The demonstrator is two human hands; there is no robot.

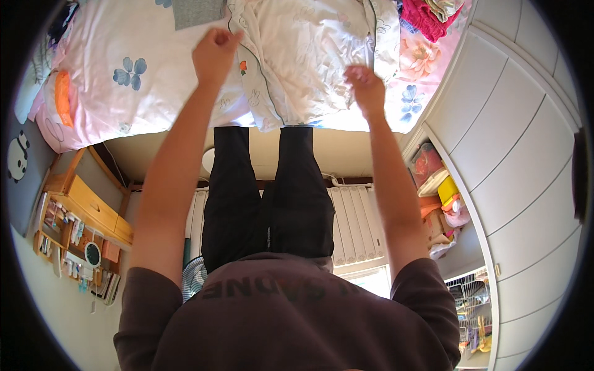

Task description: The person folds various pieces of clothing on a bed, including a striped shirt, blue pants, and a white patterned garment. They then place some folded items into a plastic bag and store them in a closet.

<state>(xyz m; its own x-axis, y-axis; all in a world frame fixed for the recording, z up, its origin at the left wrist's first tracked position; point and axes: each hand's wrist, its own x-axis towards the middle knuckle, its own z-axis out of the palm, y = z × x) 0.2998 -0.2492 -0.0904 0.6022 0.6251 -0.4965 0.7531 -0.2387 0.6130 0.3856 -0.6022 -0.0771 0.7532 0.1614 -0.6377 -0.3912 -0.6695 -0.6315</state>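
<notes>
A white pajama top (306,51) with dark piping and a rabbit print lies spread and wrinkled on the bed before me. My left hand (213,58) is above its left side, with fingers curled and the thumb towards the cloth. Over its right side hangs my right hand (367,90), slightly blurred, its fingers bent. No cloth visibly lifts with either hand, and whether the fingertips pinch any of it cannot be told. A folded grey cloth (197,14) rests beyond my left hand.
The flowered bedsheet (153,102) ends just in front of my legs. Bright pink clothes (429,21) lie piled at the far right. An orange-and-white packet (63,99) is at the left. White cabinet doors (506,120) flank the right side; a wooden desk (93,204) stands left.
</notes>
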